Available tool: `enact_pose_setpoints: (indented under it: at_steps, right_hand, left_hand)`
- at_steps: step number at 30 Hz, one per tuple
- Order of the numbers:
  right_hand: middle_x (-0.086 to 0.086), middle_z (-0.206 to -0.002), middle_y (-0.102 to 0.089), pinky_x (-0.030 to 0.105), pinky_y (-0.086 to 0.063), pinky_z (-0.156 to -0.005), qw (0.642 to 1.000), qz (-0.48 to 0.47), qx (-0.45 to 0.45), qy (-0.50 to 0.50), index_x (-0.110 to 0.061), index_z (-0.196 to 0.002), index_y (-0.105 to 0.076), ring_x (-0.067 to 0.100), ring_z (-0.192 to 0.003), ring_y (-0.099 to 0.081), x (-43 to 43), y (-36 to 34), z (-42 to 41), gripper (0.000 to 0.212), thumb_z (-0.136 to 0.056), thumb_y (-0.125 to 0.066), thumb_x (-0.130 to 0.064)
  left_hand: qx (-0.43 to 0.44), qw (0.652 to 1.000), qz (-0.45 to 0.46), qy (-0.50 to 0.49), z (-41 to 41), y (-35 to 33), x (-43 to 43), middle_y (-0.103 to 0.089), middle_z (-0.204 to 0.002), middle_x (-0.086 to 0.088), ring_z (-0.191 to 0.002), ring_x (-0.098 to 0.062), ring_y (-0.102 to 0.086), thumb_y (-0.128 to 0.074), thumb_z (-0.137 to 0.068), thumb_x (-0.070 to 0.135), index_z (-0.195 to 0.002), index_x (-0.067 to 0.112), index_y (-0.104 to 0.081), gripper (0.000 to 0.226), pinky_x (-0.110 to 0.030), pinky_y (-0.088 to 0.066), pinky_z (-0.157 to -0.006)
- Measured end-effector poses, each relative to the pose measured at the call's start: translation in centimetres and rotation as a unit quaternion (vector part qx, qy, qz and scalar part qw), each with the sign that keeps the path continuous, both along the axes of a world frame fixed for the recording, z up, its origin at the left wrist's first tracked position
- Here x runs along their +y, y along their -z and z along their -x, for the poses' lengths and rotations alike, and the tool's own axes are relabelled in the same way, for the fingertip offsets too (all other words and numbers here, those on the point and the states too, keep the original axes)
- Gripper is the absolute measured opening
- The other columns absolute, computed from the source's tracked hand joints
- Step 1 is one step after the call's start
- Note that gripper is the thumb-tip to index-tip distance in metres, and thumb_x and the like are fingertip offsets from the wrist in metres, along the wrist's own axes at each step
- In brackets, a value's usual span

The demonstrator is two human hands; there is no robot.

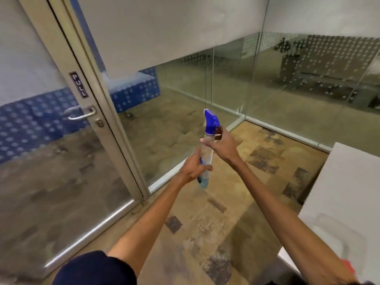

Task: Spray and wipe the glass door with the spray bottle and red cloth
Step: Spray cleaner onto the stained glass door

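Blur softens the whole view, and much of it is cut off. At centre the spray bottle point(207, 154) stands nearly upright in the air, held by both hands. The left hand point(194, 169) curls its fingers round the lower body and hides most of it, so only the bluish base shows beneath. The right hand point(223, 145) wraps the neck just under the blue trigger head point(211, 120). Its fingertips lie on the far side, so I cannot tell whether one rests on the trigger.

At 5 o'clock a sliver of red point(349, 268) shows beside the right forearm, at the edge of a white counter point(349, 182). Too little of it shows to call it the red cloth.

At 9 o'clock the glass door point(51, 182) sits in its metal frame, with its top and left side out of view. On it a PULL sign point(79, 85) sits above the lever handle point(81, 114). A glass partition point(287, 79) runs from 12 to 3 o'clock. Open carpet point(205, 223) lies between door, partition and counter, beneath the arms.
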State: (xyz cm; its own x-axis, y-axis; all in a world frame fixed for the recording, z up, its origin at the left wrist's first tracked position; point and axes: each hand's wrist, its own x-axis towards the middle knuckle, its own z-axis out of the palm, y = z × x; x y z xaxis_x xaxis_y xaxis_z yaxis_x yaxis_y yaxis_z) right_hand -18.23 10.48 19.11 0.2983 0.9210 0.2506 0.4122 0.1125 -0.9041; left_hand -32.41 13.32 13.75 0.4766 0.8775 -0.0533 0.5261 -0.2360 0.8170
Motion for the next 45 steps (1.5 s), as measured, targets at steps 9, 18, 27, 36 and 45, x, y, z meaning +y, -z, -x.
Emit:
enact_pose_setpoints:
  at_steps: [9, 18, 27, 36, 45]
  right_hand:
    - [0.004, -0.102, -0.072, 0.016, -0.049, -0.078, 0.988, -0.049, 0.003, -0.147, -0.007, -0.124, -0.063, 0.011, -0.085, -0.063, 4.1, -2.2, 17.1, 0.070, -0.064, -0.095, -0.025]
    - [-0.018, -0.069, -0.059, 0.007, -0.044, -0.065, 0.966, -0.100, 0.021, -0.237, -0.021, -0.130, -0.059, -0.006, -0.060, -0.053, 6.8, -3.7, 30.6, 0.090, -0.051, -0.098, -0.038]
    - [-0.011, -0.078, -0.073, 0.020, -0.050, -0.072, 0.927, -0.076, 0.049, -0.363, -0.015, -0.119, -0.070, 0.000, -0.069, -0.063, 9.4, -5.4, 42.5, 0.072, -0.056, -0.095, -0.041]
    - [-0.016, -0.080, -0.072, 0.018, -0.050, -0.077, 0.891, -0.077, 0.092, -0.438, -0.007, -0.111, -0.074, -0.003, -0.073, -0.057, 15.2, -7.6, 53.5, 0.054, -0.065, -0.094, -0.027]
    - [-0.008, -0.077, -0.069, 0.019, -0.049, -0.067, 0.863, -0.115, 0.077, -0.486, -0.018, -0.096, -0.074, 0.006, -0.069, -0.057, 21.4, -12.7, 62.8, 0.038, -0.065, -0.094, -0.031]
  left_hand:
    - [-0.037, 0.992, -0.025, -0.119, 17.2, -2.1, -0.4, -0.064, -0.119, -0.009, -0.104, -0.028, -0.061, -0.063, -0.062, 0.035, -0.135, 0.018, -0.044, 0.078, -0.044, -0.054, -0.091]
    - [-0.093, 0.972, -0.052, -0.210, 32.3, -3.0, -1.2, -0.066, -0.119, 0.003, -0.096, 0.016, -0.062, -0.089, -0.067, 0.013, -0.130, 0.014, -0.056, 0.071, -0.004, -0.048, -0.087]
    - [-0.110, 0.945, -0.084, -0.297, 43.6, -3.9, -1.1, -0.072, -0.114, 0.007, -0.101, 0.005, -0.068, -0.095, -0.060, 0.024, -0.123, 0.019, -0.063, 0.070, -0.012, -0.052, -0.091]
    - [-0.122, 0.929, -0.109, -0.333, 53.0, -6.7, 1.6, -0.068, -0.123, 0.012, -0.111, -0.002, -0.066, -0.092, -0.063, 0.035, -0.129, 0.036, -0.057, 0.075, -0.023, -0.054, -0.096]
    - [-0.126, 0.911, -0.125, -0.372, 61.4, -11.8, 7.8, -0.065, -0.115, -0.012, -0.105, -0.028, -0.067, -0.094, -0.061, 0.030, -0.120, 0.036, -0.059, 0.069, -0.049, -0.062, -0.077]
